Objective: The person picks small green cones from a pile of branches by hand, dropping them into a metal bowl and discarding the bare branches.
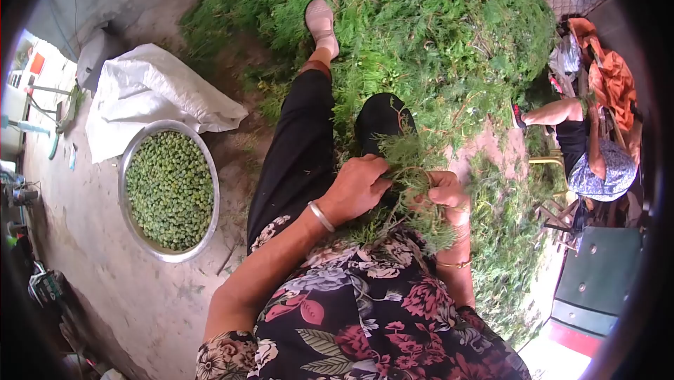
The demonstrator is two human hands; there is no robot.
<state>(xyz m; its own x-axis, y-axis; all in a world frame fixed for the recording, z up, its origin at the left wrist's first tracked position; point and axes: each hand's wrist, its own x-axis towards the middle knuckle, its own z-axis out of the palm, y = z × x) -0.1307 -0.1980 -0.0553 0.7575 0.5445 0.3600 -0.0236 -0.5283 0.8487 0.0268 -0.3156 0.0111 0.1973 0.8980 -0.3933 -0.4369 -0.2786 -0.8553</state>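
Note:
A feathery evergreen sprig (pixel 400 152) is held over my lap between my two hands. My left hand (pixel 354 187), with a silver bangle at its wrist, is closed, thumb and fingers pinched at the sprig's left side. Opposite it, my right hand (pixel 447 190) has its fingers curled around the sprig's stems, and foliage hides part of the palm. More green fronds hang below the hands against my flowered shirt. To the left on the floor stands a metal basin (pixel 123 201) filled with small round green cones (pixel 170 190).
A big heap of cut evergreen branches (pixel 435 36) spreads ahead and to the right. A white sack (pixel 151 88) lies behind the basin. At the right sits another person (pixel 600 162), near an orange cloth (pixel 611 74) and a dark green panel (pixel 597 271).

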